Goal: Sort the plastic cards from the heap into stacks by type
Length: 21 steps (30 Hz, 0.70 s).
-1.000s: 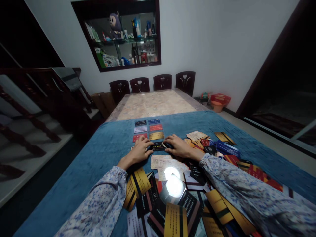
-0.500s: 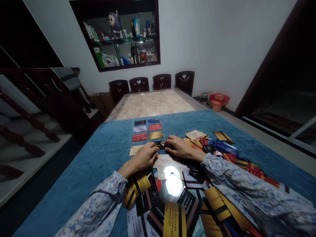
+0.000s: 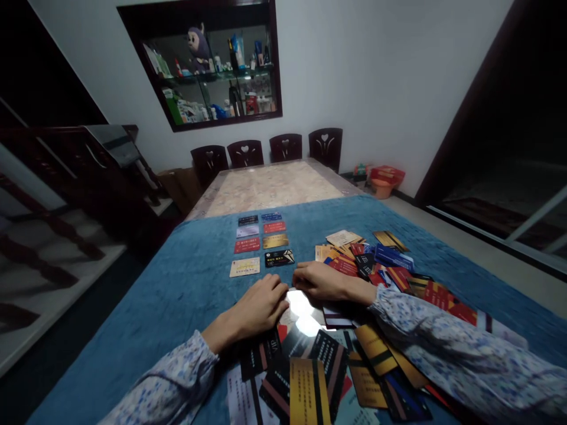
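My left hand (image 3: 262, 300) has its fingers curled at the left edge of a pale card (image 3: 305, 302) that shines with glare. Curled likewise, my right hand (image 3: 319, 280) is at that card's upper right; its fingertips are partly hidden. Just beyond the hands, a black VIP card (image 3: 278, 258) lies flat beside a cream card (image 3: 244, 267). These two form the nearest row of a two-column layout, with a red card (image 3: 247, 244) and a gold card (image 3: 275, 241) behind. Below the hands spreads a loose pile with a yellow-gold card (image 3: 309, 389) on top.
A blue cloth (image 3: 195, 283) covers the near part of the stone-topped table (image 3: 266, 186). More mixed cards, including a blue card (image 3: 394, 258), lie heaped at right under and beyond my right sleeve. Several dark chairs (image 3: 286, 147) stand at the far end.
Both hands have drawn back from the black VIP card toward me, leaving it flat in the layout's right column. They are now at the pale card on the pile. The view has shifted slightly.
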### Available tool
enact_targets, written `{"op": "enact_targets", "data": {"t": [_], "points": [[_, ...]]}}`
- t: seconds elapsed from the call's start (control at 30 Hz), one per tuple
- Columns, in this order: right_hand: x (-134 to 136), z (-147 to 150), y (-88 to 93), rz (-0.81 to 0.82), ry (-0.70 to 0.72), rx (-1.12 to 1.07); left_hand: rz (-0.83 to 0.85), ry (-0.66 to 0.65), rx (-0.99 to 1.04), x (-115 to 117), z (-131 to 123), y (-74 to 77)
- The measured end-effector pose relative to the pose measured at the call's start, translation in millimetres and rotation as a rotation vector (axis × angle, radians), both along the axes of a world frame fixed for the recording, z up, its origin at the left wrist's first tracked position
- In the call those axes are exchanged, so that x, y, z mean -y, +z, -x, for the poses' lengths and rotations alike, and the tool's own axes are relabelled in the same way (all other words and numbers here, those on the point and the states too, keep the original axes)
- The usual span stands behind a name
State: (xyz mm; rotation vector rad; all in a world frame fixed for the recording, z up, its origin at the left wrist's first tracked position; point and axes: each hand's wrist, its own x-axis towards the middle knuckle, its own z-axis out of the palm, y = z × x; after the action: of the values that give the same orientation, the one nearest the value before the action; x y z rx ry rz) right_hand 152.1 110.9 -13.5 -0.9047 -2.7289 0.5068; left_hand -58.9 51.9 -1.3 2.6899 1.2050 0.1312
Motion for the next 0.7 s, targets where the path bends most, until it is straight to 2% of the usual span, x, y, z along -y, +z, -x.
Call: {"op": "enact_targets", "data": {"t": [0.23, 0.37, 0.57, 0.7], "points": [[27.4, 7.9, 2.6, 0.053, 0.121, -0.021, 0.041, 0.018, 0.062, 38.9, 4.6, -4.2], [46.5, 10.5, 4.4, 0.059, 0.138, -0.021, 0.037, 0.012, 0.067, 54.7, 4.2, -7.1], [60.0, 9.5, 3.8, 0.049, 0.140, -0.105, -0.008, -0.012, 0.132, 59.4, 5.9, -11.0], [39.4, -5.4, 8.8, -0.054, 0.074, -0.146, -0.039, -0.010, 0.144, 52.4, 5.1, -8.7]]}}
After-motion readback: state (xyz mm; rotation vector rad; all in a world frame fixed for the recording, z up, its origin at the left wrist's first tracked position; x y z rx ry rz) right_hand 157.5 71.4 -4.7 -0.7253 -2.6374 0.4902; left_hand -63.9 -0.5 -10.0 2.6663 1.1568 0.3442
